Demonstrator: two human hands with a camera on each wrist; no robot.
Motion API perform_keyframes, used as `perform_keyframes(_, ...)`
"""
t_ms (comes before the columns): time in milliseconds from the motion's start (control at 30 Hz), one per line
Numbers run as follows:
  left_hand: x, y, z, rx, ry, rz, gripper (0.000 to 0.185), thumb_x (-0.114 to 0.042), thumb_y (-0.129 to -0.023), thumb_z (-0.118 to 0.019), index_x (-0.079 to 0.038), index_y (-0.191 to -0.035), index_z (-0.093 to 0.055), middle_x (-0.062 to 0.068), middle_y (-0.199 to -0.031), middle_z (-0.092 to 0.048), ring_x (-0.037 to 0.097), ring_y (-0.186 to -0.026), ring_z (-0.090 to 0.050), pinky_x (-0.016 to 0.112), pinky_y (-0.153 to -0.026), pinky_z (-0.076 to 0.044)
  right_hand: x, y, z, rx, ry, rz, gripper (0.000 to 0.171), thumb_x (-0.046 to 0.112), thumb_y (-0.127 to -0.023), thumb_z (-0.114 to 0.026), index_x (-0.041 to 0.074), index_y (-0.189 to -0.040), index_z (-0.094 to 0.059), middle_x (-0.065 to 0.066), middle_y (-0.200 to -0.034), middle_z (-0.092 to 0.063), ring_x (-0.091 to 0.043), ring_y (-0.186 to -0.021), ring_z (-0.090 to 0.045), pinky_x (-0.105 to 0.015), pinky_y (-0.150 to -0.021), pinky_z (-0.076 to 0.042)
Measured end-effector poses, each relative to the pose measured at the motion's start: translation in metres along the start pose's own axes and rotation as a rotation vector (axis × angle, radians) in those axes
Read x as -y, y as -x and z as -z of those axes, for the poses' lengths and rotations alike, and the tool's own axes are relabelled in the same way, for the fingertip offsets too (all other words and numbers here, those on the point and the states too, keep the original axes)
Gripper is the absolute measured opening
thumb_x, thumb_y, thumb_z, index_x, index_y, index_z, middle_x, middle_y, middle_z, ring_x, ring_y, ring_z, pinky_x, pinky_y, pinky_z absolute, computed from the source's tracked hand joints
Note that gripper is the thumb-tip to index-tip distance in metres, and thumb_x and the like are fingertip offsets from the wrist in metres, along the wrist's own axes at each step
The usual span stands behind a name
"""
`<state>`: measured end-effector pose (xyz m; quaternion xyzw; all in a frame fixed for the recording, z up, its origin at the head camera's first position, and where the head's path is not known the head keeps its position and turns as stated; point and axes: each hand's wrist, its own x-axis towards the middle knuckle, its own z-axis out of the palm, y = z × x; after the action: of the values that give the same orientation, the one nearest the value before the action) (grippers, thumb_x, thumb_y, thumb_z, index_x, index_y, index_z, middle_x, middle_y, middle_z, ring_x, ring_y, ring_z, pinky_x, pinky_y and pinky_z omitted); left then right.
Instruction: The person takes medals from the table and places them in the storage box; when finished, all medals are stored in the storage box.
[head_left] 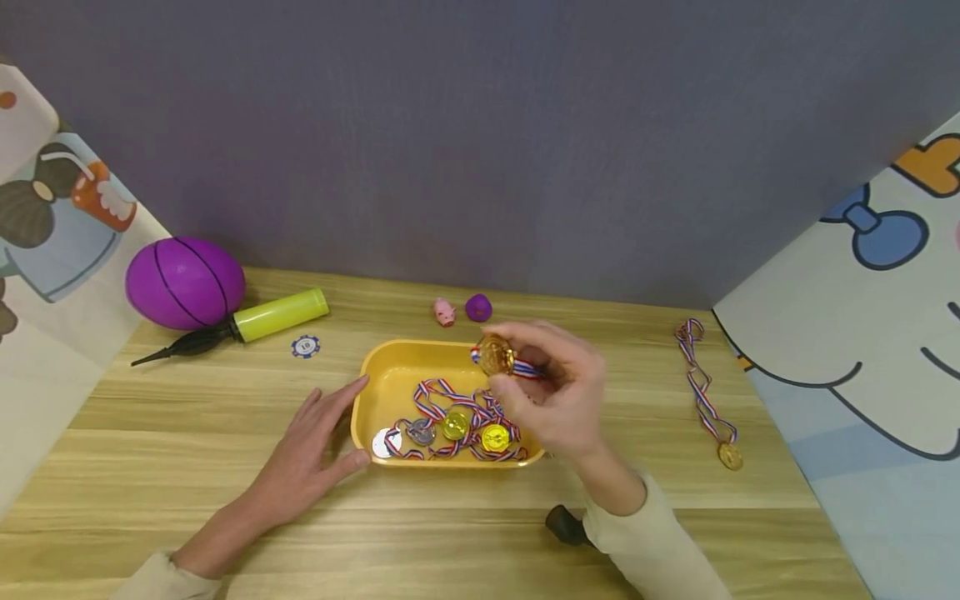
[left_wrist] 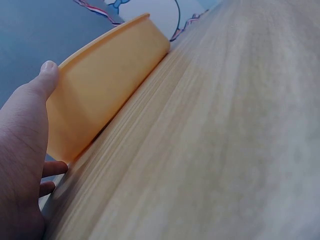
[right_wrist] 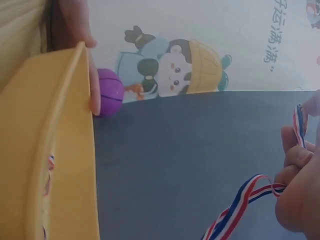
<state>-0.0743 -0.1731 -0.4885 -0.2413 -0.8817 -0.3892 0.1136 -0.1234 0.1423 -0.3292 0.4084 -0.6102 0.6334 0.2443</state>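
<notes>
Over the right part of a yellow plastic tub (head_left: 362, 433), my right hand (head_left: 558, 392) pinches a gold medal (head_left: 496, 356) between thumb and fingers. Its red, white and blue ribbon (right_wrist: 239, 206) trails from the hand in the right wrist view. My left hand (head_left: 303, 462) rests against the tub's left end, fingers straight and spread, thumb at the front corner. Inside the tub lie two gold medals, one of them a bright gold medal (head_left: 496, 437), a dark silver medal (head_left: 422, 431) and a pale silver disc (head_left: 387, 443), among tangled ribbons.
Another gold medal (head_left: 730, 455) lies on the right with its ribbon stretched back. A purple ball (head_left: 185, 283), a yellow hand pump (head_left: 279, 316) and a poker chip (head_left: 305, 347) sit at left. Behind the tub are a pink pig figure (head_left: 445, 312) and a small purple toy (head_left: 478, 307).
</notes>
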Motion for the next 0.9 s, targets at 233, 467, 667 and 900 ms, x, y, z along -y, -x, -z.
perform_keyframes(233,0.000,0.000,0.000,-0.006,-0.006,-0.008,0.096,-0.039,-0.099,-0.082,-0.021,-0.177,-0.030,0.014,-0.170,-0.051,0.043,-0.151,-0.050,0.048,-0.140,-0.006,-0.009,0.009,-0.027,0.054,-0.028,-0.050,0.031,0.008,-0.090,-0.082,-0.012,-0.114,-0.076,-0.020,-0.085,-0.072,-0.012,-0.048,-0.042,-0.015,-0.036,-0.034)
perform_keyframes(467,0.000,0.000,0.000,0.003,-0.004,-0.005,0.095,-0.040,-0.100,-0.081,-0.021,-0.177,-0.030,0.014,-0.171,-0.050,0.043,-0.151,-0.050,0.048,-0.140,-0.006,-0.018,0.026,-0.042,0.115,-0.016,-0.175,0.034,-0.007,-0.081,-0.081,-0.008,-0.115,-0.077,-0.019,-0.089,-0.074,-0.008,-0.051,-0.044,-0.016,-0.038,-0.037)
perform_keyframes(667,-0.001,-0.001,0.000,0.001,-0.002,-0.009,0.095,-0.040,-0.100,-0.081,-0.021,-0.177,-0.029,0.014,-0.171,-0.050,0.043,-0.151,-0.050,0.050,-0.140,-0.006,-0.022,0.030,-0.039,0.098,-0.013,-0.200,0.032,-0.005,-0.085,-0.080,-0.009,-0.116,-0.076,-0.022,-0.090,-0.075,0.000,-0.056,-0.045,-0.016,-0.038,-0.035)
perform_keyframes(900,-0.001,-0.001,0.000,0.000,-0.002,-0.008,0.095,-0.040,-0.100,-0.081,-0.021,-0.178,-0.028,0.015,-0.171,-0.050,0.044,-0.151,-0.049,0.047,-0.140,-0.005,-0.016,0.001,-0.021,0.008,-0.015,-0.154,0.034,0.010,-0.094,-0.080,-0.015,-0.115,-0.074,-0.012,-0.094,-0.080,-0.001,-0.068,-0.060,-0.012,-0.043,-0.036)
